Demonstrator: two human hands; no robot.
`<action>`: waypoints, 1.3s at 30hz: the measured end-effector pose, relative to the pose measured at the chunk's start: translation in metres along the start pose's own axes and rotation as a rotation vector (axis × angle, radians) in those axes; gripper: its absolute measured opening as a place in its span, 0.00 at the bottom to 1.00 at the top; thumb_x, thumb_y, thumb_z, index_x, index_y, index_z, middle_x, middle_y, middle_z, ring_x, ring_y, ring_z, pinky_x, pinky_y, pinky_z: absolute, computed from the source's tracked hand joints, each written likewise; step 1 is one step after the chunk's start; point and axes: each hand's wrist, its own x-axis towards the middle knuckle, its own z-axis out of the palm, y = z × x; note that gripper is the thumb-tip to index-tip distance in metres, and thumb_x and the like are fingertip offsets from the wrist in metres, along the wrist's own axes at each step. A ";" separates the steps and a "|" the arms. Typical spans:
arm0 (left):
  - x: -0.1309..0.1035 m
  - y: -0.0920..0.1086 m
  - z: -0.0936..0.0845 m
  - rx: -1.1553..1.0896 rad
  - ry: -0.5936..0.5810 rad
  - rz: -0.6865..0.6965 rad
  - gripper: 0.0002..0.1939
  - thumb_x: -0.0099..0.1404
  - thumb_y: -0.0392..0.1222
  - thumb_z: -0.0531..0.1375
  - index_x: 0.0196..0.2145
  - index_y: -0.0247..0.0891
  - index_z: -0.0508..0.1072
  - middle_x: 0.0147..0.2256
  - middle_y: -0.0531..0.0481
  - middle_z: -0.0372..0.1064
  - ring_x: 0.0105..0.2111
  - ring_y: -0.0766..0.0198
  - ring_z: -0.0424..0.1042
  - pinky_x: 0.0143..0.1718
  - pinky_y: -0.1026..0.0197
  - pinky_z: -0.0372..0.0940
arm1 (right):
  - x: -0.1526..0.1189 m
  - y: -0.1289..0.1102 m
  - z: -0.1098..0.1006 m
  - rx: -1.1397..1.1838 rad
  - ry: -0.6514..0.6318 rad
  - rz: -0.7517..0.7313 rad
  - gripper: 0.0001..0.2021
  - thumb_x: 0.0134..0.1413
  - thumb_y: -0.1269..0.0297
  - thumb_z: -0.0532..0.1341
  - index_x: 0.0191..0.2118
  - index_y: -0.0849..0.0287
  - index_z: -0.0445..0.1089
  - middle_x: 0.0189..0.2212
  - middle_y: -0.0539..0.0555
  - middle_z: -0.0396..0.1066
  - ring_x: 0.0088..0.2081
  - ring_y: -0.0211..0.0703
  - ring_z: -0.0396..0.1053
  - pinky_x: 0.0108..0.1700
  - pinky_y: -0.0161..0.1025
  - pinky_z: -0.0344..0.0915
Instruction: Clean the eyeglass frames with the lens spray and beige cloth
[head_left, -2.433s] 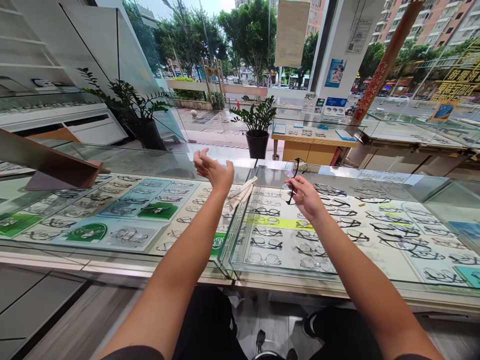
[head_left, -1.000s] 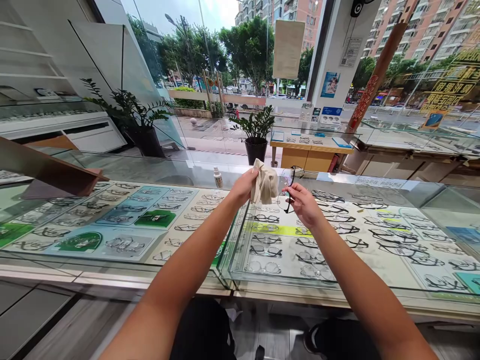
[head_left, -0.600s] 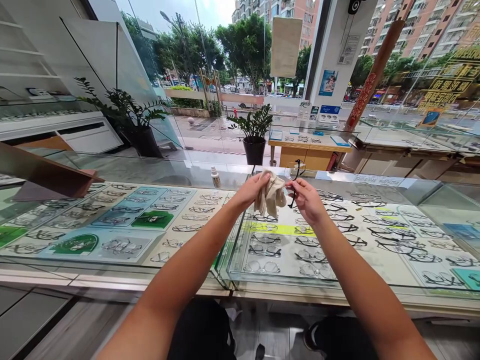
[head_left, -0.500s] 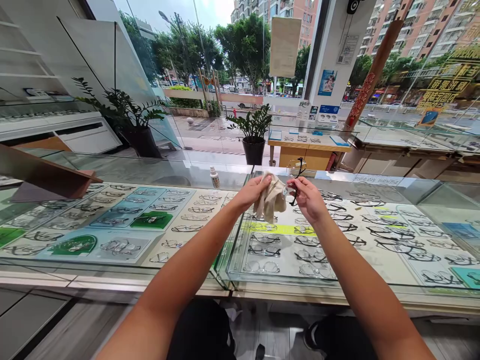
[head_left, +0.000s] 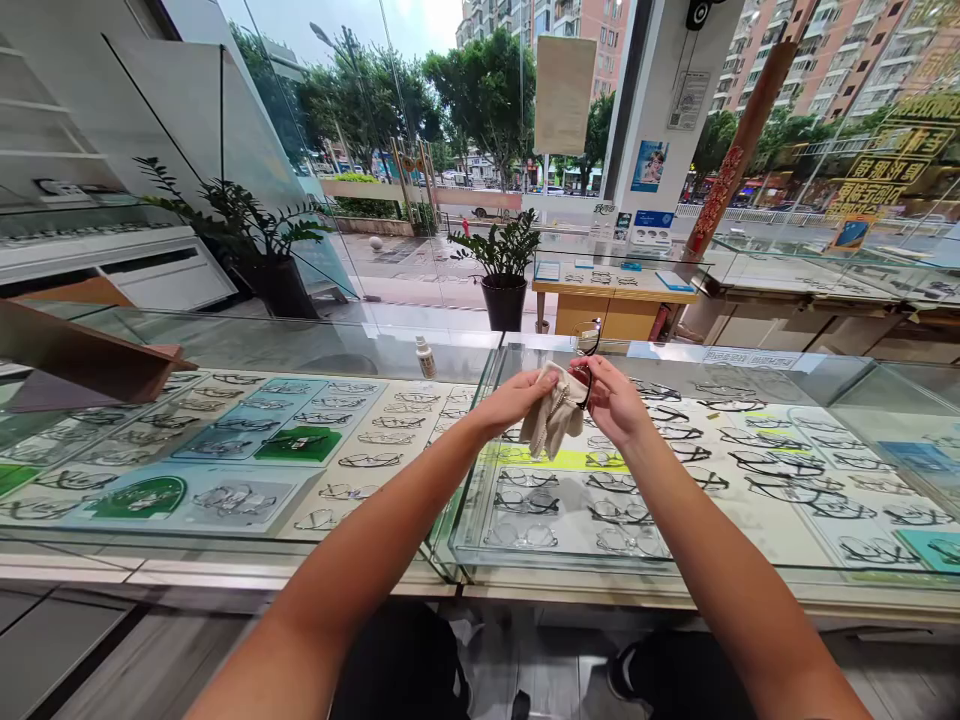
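Pinching a crumpled beige cloth (head_left: 556,412) between thumb and fingers, the left hand (head_left: 517,397) holds it against the thin black-rimmed eyeglasses (head_left: 596,343), whose exposed lens stands at the cloth's one o'clock, above the clear glass showcase (head_left: 375,345). The right hand (head_left: 619,402) has its fingertips closed on the frame; uneven pressure through the cloth could twist it, and a slip could drop it onto the glass. A small white bottle (head_left: 425,358), upright at ten o'clock from the cloth, appears at little risk.
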 end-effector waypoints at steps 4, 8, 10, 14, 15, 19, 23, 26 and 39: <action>0.002 -0.007 0.002 0.004 -0.022 -0.042 0.35 0.63 0.73 0.70 0.43 0.33 0.79 0.36 0.45 0.79 0.34 0.62 0.75 0.39 0.61 0.67 | 0.000 0.003 0.001 0.018 0.000 0.040 0.23 0.37 0.48 0.84 0.36 0.55 0.82 0.33 0.49 0.78 0.33 0.37 0.70 0.32 0.34 0.66; 0.002 -0.009 0.005 -0.019 -0.053 -0.054 0.35 0.63 0.74 0.69 0.42 0.33 0.79 0.36 0.43 0.80 0.33 0.61 0.77 0.39 0.60 0.69 | 0.000 0.006 0.003 0.028 -0.026 0.031 0.22 0.38 0.49 0.84 0.35 0.55 0.81 0.33 0.49 0.78 0.33 0.37 0.70 0.34 0.34 0.68; 0.001 -0.009 0.006 -0.029 -0.054 -0.058 0.34 0.63 0.73 0.69 0.41 0.33 0.79 0.36 0.42 0.80 0.33 0.60 0.77 0.39 0.59 0.69 | 0.000 0.007 0.003 0.027 -0.039 0.029 0.21 0.40 0.49 0.84 0.35 0.55 0.80 0.33 0.49 0.78 0.33 0.37 0.70 0.35 0.34 0.68; -0.001 -0.005 0.006 -0.079 -0.078 -0.044 0.31 0.62 0.67 0.73 0.42 0.32 0.80 0.36 0.43 0.79 0.34 0.61 0.77 0.39 0.60 0.68 | 0.000 0.007 0.001 0.023 -0.065 0.047 0.20 0.44 0.50 0.82 0.37 0.56 0.80 0.33 0.50 0.78 0.33 0.38 0.71 0.35 0.36 0.69; -0.002 -0.003 0.006 -0.096 -0.087 -0.037 0.30 0.62 0.65 0.75 0.43 0.32 0.81 0.37 0.43 0.79 0.34 0.62 0.76 0.40 0.60 0.68 | 0.000 0.007 0.001 0.029 -0.067 0.049 0.20 0.45 0.50 0.82 0.37 0.56 0.80 0.34 0.50 0.78 0.33 0.38 0.71 0.36 0.36 0.69; -0.005 0.002 0.008 -0.109 -0.130 -0.033 0.29 0.61 0.59 0.77 0.48 0.33 0.81 0.38 0.44 0.79 0.34 0.62 0.75 0.40 0.61 0.66 | 0.000 0.006 0.002 0.065 -0.055 0.040 0.20 0.42 0.51 0.83 0.35 0.55 0.80 0.34 0.49 0.77 0.34 0.37 0.71 0.35 0.34 0.70; -0.006 0.001 0.011 -0.067 -0.106 -0.034 0.29 0.62 0.63 0.75 0.45 0.33 0.81 0.37 0.44 0.78 0.34 0.62 0.74 0.39 0.61 0.65 | -0.002 0.005 0.005 0.100 -0.049 0.036 0.20 0.40 0.52 0.84 0.35 0.54 0.79 0.34 0.48 0.77 0.35 0.37 0.71 0.36 0.33 0.71; -0.005 0.000 0.014 -0.074 -0.084 -0.027 0.30 0.61 0.63 0.76 0.43 0.32 0.80 0.36 0.44 0.77 0.33 0.64 0.73 0.38 0.62 0.64 | -0.003 0.005 0.006 0.125 -0.055 0.025 0.21 0.41 0.53 0.84 0.35 0.53 0.77 0.36 0.47 0.78 0.37 0.37 0.72 0.38 0.33 0.72; -0.004 -0.005 0.038 -0.156 0.122 0.129 0.37 0.58 0.63 0.77 0.55 0.38 0.76 0.36 0.51 0.74 0.32 0.66 0.72 0.37 0.63 0.67 | -0.010 0.010 0.016 0.022 -0.076 -0.076 0.22 0.44 0.49 0.82 0.33 0.51 0.71 0.39 0.49 0.82 0.36 0.40 0.73 0.38 0.37 0.72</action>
